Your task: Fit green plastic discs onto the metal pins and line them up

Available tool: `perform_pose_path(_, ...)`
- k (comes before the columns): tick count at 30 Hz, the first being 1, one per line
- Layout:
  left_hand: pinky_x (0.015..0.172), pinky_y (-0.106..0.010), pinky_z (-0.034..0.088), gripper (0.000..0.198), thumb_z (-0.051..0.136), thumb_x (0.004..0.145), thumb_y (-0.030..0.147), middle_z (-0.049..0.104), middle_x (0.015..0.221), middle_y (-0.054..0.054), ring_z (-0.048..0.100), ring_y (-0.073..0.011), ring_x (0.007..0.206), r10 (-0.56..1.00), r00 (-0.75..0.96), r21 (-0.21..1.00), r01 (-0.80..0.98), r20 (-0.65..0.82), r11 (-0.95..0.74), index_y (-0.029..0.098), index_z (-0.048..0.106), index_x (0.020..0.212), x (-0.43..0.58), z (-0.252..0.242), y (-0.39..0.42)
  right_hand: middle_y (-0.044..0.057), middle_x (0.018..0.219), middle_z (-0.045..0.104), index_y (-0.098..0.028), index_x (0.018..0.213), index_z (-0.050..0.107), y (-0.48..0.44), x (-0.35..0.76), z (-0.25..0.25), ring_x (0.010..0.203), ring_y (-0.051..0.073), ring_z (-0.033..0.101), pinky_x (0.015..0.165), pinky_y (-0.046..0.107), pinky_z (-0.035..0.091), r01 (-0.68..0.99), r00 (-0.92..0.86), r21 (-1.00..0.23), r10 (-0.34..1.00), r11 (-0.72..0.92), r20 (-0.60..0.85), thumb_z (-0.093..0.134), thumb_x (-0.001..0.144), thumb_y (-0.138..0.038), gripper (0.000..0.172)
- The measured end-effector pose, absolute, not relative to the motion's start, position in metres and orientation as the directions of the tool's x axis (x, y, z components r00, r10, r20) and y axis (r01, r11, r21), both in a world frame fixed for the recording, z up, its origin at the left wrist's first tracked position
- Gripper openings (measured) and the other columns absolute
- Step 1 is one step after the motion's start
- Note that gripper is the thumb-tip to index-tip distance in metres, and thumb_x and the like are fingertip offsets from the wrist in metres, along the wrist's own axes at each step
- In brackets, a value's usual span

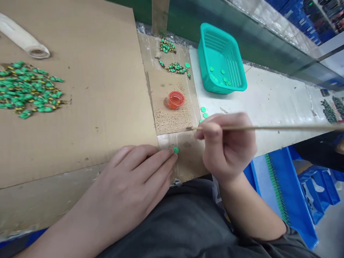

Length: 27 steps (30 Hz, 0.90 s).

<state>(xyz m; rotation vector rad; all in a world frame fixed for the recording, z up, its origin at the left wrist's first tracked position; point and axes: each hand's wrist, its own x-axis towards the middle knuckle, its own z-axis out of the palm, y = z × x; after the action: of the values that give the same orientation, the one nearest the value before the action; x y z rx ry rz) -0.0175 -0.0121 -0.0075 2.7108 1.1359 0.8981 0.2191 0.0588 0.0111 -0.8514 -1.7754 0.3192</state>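
My left hand (pixel 139 175) lies low over the cardboard edge, its fingertips closed on the rim of a small green disc (pixel 176 150). In my right hand (pixel 228 147) is a thin wooden stick (pixel 268 127), pinched near its dark tip. That tip points left, at the front edge of a cardboard piece (pixel 172 80) strewn with tiny gold-brown grains (pixel 172 120). A small red cup (pixel 176 100) of liquid stands on this piece. More green discs (pixel 203 109) lie just beyond my right hand, one partly hidden by it.
A teal basket (pixel 223 57) holding several green discs stands at the back. Green, yellow and dark little pieces are heaped at left (pixel 29 87) and behind the cup (pixel 176 67). A white tube (pixel 24 37) lies upper left. Blue trays (pixel 292 200) sit lower right.
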Motion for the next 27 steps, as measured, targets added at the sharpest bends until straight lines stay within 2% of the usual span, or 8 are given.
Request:
perform_pose_path(3,0.099,-0.051,0.059,0.028,0.06,0.123,0.022,0.091,0.136,-0.006,0.079,-0.0295,0.113,0.657,0.562,0.26,0.626,0.503,-0.735,0.019,0.08,0.143,-0.019,-0.008,-0.011,-0.002,0.088,0.072,-0.031,0.111,0.069,0.092,0.211,0.024,0.073,0.018,0.072,0.068,0.038,0.064,0.403,-0.088,-0.655,0.739,0.64,0.668,0.069,0.127,-0.048,0.023)
perform_pose_path(6,0.101,-0.05,0.057,0.029,0.058,0.123,0.019,0.091,0.135,-0.004,0.079,-0.0283,0.114,0.65,0.566,0.253,0.623,0.507,-0.74,0.018,0.081,0.141,-0.02,-0.01,-0.01,-0.004,0.087,0.07,-0.03,0.109,0.066,0.123,0.204,0.027,0.074,0.016,0.072,0.067,0.034,0.062,0.383,-0.132,-0.658,0.744,0.648,0.655,0.066,0.128,-0.052,0.029)
perform_pose_path(10,0.102,-0.051,0.056,0.03,0.057,0.123,0.018,0.091,0.135,-0.006,0.076,-0.0289,0.114,0.633,0.581,0.23,0.617,0.512,-0.753,0.014,0.081,0.139,-0.021,-0.011,-0.009,-0.006,0.087,0.067,-0.028,0.103,0.061,0.142,0.201,0.02,0.073,0.012,0.069,0.069,0.03,0.057,0.391,-0.233,-0.601,0.707,0.697,0.668,0.065,0.129,-0.045,0.031)
perform_pose_path(13,0.101,-0.051,0.056,0.03,0.057,0.122,0.018,0.091,0.134,-0.006,0.076,-0.0291,0.114,0.634,0.58,0.235,0.616,0.512,-0.752,0.015,0.082,0.137,-0.02,-0.011,-0.01,-0.005,0.09,0.067,-0.028,0.101,0.059,0.143,0.201,0.016,0.078,0.012,0.07,0.075,0.029,0.059,0.363,-0.276,-0.576,0.675,0.732,0.684,0.066,0.129,-0.039,0.03)
perform_pose_path(18,0.097,-0.052,0.058,0.031,0.059,0.12,0.019,0.091,0.134,-0.005,0.077,-0.0297,0.112,0.642,0.573,0.261,0.608,0.509,-0.75,0.018,0.083,0.138,-0.021,-0.011,-0.01,-0.003,0.097,0.069,-0.029,0.102,0.057,0.144,0.2,0.014,0.086,0.015,0.072,0.083,0.033,0.062,0.383,-0.298,-0.581,0.691,0.718,0.658,0.062,0.13,-0.041,0.031)
perform_pose_path(27,0.097,-0.051,0.059,0.031,0.063,0.117,0.017,0.091,0.134,-0.006,0.077,-0.0297,0.112,0.65,0.562,0.285,0.602,0.512,-0.746,0.02,0.084,0.139,-0.022,-0.012,-0.01,-0.003,0.095,0.067,-0.03,0.1,0.055,0.146,0.2,0.012,0.083,0.015,0.069,0.08,0.033,0.06,0.405,-0.302,-0.578,0.7,0.709,0.647,0.061,0.13,-0.041,0.033)
